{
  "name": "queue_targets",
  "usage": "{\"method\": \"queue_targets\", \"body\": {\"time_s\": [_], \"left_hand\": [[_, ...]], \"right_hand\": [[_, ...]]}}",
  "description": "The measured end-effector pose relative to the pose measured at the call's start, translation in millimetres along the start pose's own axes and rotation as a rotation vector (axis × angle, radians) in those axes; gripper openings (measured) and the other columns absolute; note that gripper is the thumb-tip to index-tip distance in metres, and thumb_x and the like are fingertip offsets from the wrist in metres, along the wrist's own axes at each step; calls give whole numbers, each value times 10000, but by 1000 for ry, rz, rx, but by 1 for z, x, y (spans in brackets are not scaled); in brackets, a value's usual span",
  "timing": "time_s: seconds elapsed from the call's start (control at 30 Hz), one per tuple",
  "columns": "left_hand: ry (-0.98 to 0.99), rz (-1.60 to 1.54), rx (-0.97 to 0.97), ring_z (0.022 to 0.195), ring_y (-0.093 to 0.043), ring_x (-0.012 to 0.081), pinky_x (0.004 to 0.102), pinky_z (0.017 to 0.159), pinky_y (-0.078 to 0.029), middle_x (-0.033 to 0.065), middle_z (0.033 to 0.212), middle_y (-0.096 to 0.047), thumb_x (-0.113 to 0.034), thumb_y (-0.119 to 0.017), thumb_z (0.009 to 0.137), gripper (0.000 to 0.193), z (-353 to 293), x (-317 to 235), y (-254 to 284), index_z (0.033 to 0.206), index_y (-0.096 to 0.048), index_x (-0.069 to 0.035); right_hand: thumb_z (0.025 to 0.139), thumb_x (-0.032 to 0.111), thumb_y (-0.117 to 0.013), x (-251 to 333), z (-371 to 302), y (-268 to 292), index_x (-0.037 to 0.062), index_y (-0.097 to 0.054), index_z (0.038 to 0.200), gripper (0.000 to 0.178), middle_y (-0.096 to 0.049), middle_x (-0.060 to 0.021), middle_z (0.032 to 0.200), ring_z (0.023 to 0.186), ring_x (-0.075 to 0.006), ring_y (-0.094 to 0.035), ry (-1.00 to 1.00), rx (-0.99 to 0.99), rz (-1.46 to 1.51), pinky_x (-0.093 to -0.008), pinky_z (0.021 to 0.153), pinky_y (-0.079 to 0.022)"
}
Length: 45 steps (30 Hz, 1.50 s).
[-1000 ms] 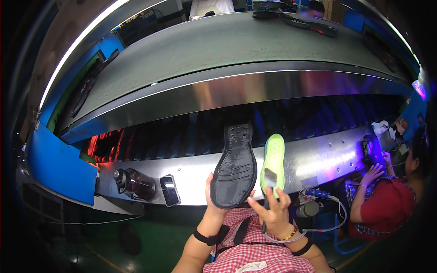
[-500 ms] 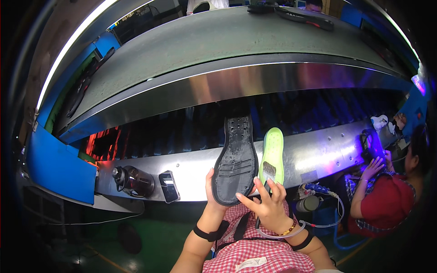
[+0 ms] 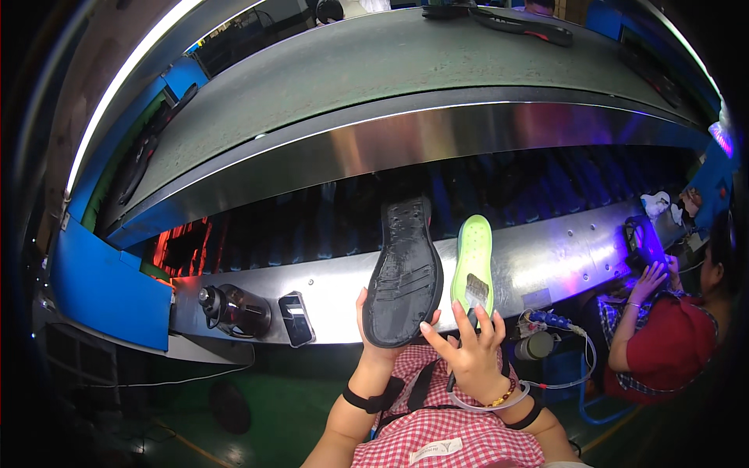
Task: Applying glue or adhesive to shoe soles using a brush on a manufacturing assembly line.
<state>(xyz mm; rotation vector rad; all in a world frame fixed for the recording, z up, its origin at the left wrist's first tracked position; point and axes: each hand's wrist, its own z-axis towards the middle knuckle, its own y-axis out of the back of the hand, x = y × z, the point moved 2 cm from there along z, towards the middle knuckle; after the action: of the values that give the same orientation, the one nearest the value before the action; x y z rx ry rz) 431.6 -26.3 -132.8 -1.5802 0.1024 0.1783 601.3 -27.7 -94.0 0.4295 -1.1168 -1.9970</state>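
Note:
My left hand (image 3: 378, 348) grips the heel end of a black shoe outsole (image 3: 402, 281), its wet-looking inner face up, tilted over the metal ledge. In my right hand (image 3: 477, 360) is a flat brush (image 3: 477, 290) with a dark handle. Its pale bristles point away from me, over a lime-green midsole (image 3: 475, 243) lying on the ledge; whether they touch it I cannot tell. My right index fingertip is at the lower right rim of the outsole. A clear tube (image 3: 511, 399) curves around my right wrist by the bracelet.
A dark bottle (image 3: 236, 310) and a phone (image 3: 296, 319) sit left on the metal ledge (image 3: 343, 292). Beyond is a dark roller track (image 3: 312, 226), then a raised green belt (image 3: 374, 66) carrying several soles. A co-worker (image 3: 667, 335) sits at right, near a grey-green canister (image 3: 535, 345).
My right hand has shifted a little right with the brush, and its index fingertip has slid from the outsole's face to its rim. My left hand keeps hold of the outsole.

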Motion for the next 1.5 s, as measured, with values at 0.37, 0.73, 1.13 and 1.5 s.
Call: {"method": "queue_targets", "body": {"time_s": [0.37, 0.73, 1.13, 1.5], "left_hand": [[-55, -54, -48, 1217, -491, 384, 603, 978, -403, 179, 1382, -465, -577, -277, 924, 686, 1, 2, 7, 1387, -424, -92], [-74, 111, -49, 1246, -490, 334, 511, 1008, -423, 152, 1391, -475, -591, -327, 913, 693, -5, -4, 5, 1397, -428, -105], [-2, -69, -38, 1275, -442, 395, 552, 1044, -363, 216, 1436, -402, -522, -322, 925, 708, -51, -26, 46, 1430, -351, -27], [-100, 279, -16, 1243, -476, 410, 602, 977, -419, 225, 1454, -374, -524, -526, 805, 863, -107, -113, -57, 1453, -301, 1]], "right_hand": [[814, 59, -559, 9, 2, -14, 372, -543, 1305, 583, -374, -124, 1435, 1315, -361, -251, 60, 5, -90, -594, 1040, -188], [858, 188, -555, 2, 22, -7, 349, -517, 1341, 510, -369, -72, 1478, 1325, -340, -298, -30, -57, -73, -593, 1056, -218], [834, 211, -636, -61, -8, -30, 39, -271, 1451, 737, -288, -317, 1452, 1275, -482, -338, -119, -86, 167, -579, 1031, -248], [858, 275, -633, -81, -14, -33, 74, -158, 1508, 830, -193, -263, 1523, 1344, -452, -248, -229, 6, 223, -538, 1078, -191]]}}
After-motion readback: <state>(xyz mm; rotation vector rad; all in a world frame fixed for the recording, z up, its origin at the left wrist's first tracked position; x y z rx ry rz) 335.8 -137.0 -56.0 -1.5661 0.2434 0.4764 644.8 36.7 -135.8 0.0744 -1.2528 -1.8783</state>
